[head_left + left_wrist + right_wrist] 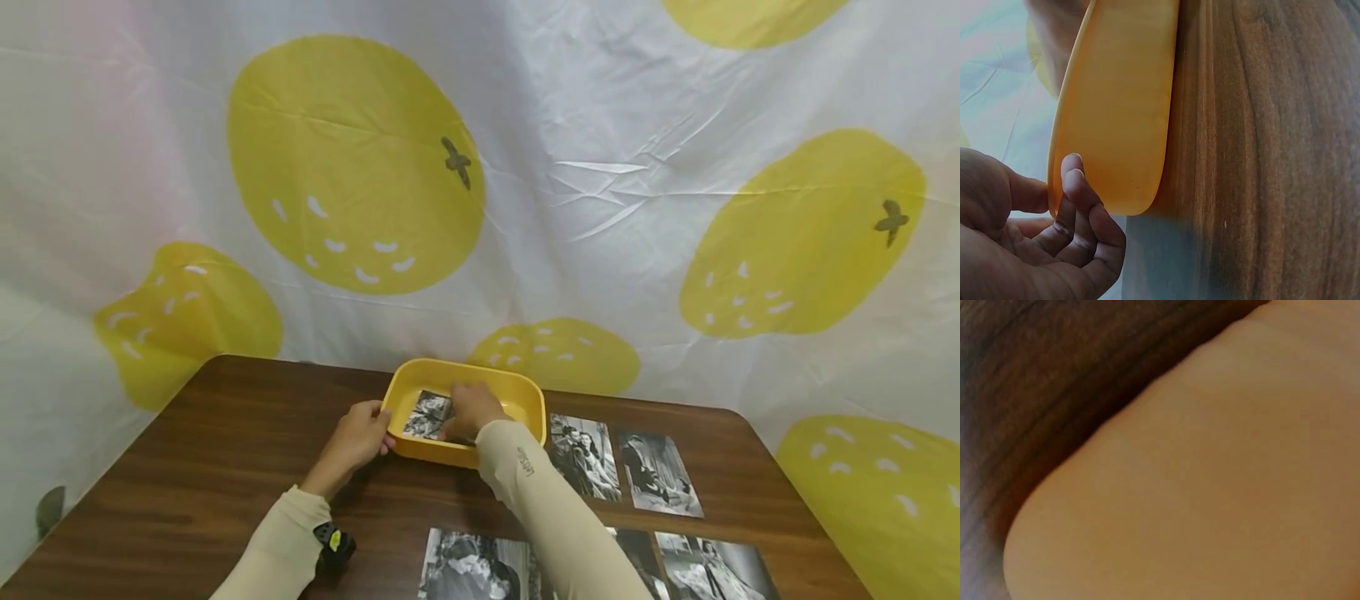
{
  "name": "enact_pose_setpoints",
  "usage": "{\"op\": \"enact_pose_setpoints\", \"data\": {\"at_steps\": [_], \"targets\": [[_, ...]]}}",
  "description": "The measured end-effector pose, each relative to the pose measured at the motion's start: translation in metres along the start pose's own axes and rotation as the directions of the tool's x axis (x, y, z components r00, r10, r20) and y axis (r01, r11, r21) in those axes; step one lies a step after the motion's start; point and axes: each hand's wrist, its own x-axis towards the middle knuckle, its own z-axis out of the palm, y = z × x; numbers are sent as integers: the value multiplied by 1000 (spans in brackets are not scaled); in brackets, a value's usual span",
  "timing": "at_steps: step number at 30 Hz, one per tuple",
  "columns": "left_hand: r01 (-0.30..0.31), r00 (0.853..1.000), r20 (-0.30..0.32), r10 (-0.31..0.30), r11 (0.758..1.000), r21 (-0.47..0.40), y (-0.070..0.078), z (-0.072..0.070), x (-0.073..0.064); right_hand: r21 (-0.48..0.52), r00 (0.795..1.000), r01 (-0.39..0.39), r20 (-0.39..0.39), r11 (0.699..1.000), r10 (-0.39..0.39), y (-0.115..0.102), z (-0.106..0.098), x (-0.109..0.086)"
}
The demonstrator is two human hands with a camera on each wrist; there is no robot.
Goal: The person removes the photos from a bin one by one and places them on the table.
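A yellow plastic tray (525, 396) stands at the back of the wooden table. My left hand (362, 433) grips its left end, thumb at the rim and fingers curled against the outer wall, as the left wrist view shows close up. Inside the tray lies a small black-and-white photo (427, 415). My right hand (474, 410) reaches down into the tray, thumb and fingers bent at the photo's right edge; part of the grip is hidden behind the hand. A blurred tan surface fills most of the right wrist view.
Right of the tray, two black-and-white photo cards (585, 457) lie side by side on the table (187, 467). Several more, such as the photo card (472, 567), lie nearer, partly under the right sleeve (558, 517). A lemon-patterned cloth (570, 225) hangs behind.
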Motion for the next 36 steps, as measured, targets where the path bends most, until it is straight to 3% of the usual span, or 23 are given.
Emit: {"op": "enact_pose_setpoints", "data": {"at_steps": [4, 13, 22, 32, 36], "targets": [[0, 1000, 2, 0, 1000, 1, 1, 2, 1, -13, 999, -49, 11, 999, 49, 5, 4, 2], [5, 1000, -5, -5, 1000, 6, 5, 1, 2, 53, 988, -87, -127, 995, 93, 16, 2, 4], [18, 1000, -2, -18, 1000, 5, 1, 1, 0, 54, 980, -20, -194, 998, 30, 16, -6, 1], [18, 1000, -10, -19, 1000, -15, 2, 2, 2, 169, 974, 94, -220, 981, -55, 22, -29, -9], [13, 1000, -6, -13, 1000, -12, 2, 1, 1, 217, 973, 96, -225, 971, -45, 24, -37, -17]]}}
